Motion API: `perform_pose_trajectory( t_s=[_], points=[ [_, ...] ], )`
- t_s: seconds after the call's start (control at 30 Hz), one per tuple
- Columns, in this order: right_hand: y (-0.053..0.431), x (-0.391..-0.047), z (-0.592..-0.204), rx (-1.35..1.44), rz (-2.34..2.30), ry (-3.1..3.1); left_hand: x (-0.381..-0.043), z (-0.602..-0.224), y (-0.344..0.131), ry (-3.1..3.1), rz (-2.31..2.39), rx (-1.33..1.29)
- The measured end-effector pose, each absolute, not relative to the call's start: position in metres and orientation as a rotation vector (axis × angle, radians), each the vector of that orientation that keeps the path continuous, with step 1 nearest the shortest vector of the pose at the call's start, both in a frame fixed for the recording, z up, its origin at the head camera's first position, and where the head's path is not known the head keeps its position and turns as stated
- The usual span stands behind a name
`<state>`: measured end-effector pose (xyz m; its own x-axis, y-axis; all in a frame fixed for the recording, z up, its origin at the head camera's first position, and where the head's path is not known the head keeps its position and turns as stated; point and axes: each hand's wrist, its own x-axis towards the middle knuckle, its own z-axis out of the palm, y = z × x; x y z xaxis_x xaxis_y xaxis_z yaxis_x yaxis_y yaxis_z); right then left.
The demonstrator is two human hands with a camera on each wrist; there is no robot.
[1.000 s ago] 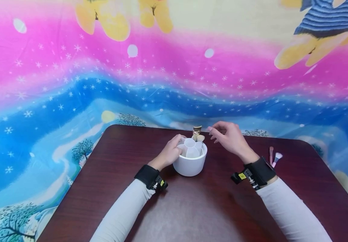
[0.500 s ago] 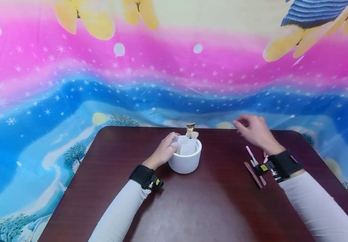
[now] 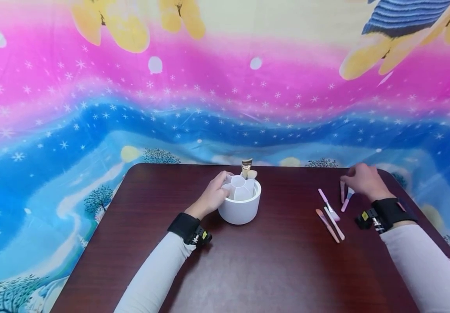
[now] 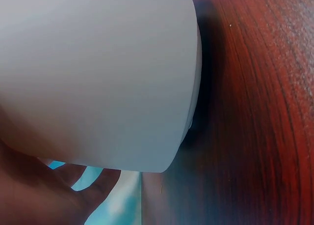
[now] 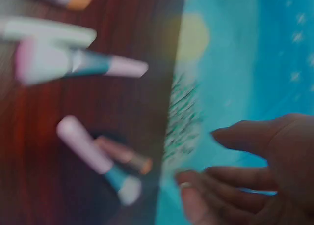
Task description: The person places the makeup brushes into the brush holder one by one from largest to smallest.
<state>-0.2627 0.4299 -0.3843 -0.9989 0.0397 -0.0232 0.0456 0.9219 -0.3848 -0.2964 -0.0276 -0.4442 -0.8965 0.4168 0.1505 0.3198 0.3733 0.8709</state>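
Note:
A white round brush holder (image 3: 239, 212) with several inner compartments stands on the table. My left hand (image 3: 211, 198) grips its near-left rim, and the holder's smooth wall (image 4: 98, 77) fills much of the left wrist view. Inside, towards the back, stand a brush with a gold ferrule (image 3: 246, 167) and a pale-tipped brush (image 3: 252, 174). At the far right, my right hand (image 3: 367, 180) hovers by a pink-handled makeup brush (image 3: 346, 204) and a brown brush (image 3: 342, 191). In the right wrist view its thumb and fingers are apart, holding nothing.
Left of that pair lie another pink-handled brush (image 3: 328, 204), a white-handled brush (image 3: 334, 224) and a brown-handled brush (image 3: 328, 226). The dark wooden table (image 3: 279, 269) ends at the back against a colourful printed cloth (image 3: 209, 100).
My right hand has moved rightward from beside the holder to the loose brushes, uncovering several of them. The left hand keeps its grip on the holder. The head view has shifted slightly.

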Motion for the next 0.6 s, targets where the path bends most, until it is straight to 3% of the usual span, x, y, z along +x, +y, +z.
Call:
perform_pose_trajectory(
  t_s=[0.3,0.6],
  points=[
    [0.467,-0.251,-0.434,0.303,-0.750,2.814,-0.295,-0.448,-0.026,2.510,1.542,0.692],
    [0.469,-0.255,-0.431,0.312,-0.711,2.783,-0.295,-0.444,-0.028,2.508,1.566,0.662]
  ],
)
